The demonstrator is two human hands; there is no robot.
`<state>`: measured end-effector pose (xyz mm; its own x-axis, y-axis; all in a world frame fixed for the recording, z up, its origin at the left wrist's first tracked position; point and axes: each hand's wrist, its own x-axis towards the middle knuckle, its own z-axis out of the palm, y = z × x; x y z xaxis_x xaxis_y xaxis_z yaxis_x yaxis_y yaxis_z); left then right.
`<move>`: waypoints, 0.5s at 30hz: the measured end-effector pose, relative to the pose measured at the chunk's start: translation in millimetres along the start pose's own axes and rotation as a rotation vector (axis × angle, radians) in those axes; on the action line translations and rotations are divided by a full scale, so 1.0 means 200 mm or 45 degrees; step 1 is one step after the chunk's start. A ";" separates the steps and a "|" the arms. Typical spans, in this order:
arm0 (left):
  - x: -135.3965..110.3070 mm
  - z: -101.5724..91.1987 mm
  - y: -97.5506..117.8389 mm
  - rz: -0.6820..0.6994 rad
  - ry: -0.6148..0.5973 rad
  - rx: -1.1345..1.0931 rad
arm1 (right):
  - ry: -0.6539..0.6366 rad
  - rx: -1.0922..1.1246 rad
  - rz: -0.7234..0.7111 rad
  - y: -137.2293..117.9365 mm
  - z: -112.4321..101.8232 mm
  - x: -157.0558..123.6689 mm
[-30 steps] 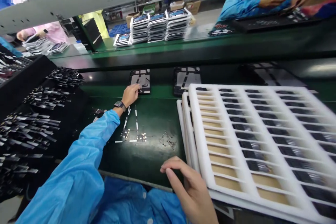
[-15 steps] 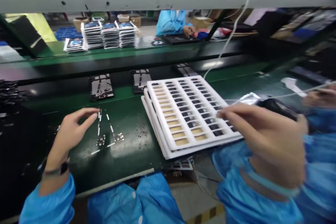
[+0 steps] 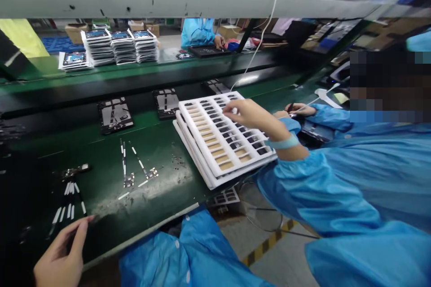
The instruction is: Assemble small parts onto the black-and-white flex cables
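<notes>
At a green bench (image 3: 161, 188) on an assembly line, a worker in a blue smock sits with both hands out; the left hand (image 3: 62, 255) hovers low at the near left edge, open and empty, fingers loosely spread, fingertips just short of a cluster of white strips (image 3: 69, 199) lying on the dark mat; more strips (image 3: 126, 166) lie further along towards the middle, well apart from either hand; beyond them two boards (image 3: 115, 114) rest flat on the belt; to their right a white tray (image 3: 218, 143), topmost of a small stack, sits tilted across the bench, its slots part filled with dark parts; the right hand (image 3: 249, 114) reaches over the tray's far end, fingers bent down and drawn together at the back rows, though whether they pinch a part cannot be told; just beyond it a co-worker's hand (image 3: 301, 109) holds a thin tool; on the far bench stand stacks (image 3: 119, 47) of boxed units.
</notes>
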<state>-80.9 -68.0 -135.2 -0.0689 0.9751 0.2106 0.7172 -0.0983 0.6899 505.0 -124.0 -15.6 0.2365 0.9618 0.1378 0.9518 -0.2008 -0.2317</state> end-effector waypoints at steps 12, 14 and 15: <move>-0.06 -0.08 -0.36 0.245 0.188 0.250 | -0.222 -0.406 -0.108 -0.16 0.43 0.76; -0.12 -0.10 -0.38 0.191 0.220 0.235 | -0.261 -0.456 -0.148 -0.13 0.42 0.78; -0.14 -0.11 -0.39 0.170 0.227 0.225 | -0.276 -0.465 -0.153 -0.12 0.42 0.79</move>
<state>-149.6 -92.5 -179.7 -0.0754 0.9040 0.4208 0.8367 -0.1723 0.5199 503.1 47.5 -68.3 0.1108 0.9913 -0.0710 0.9858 -0.1006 0.1348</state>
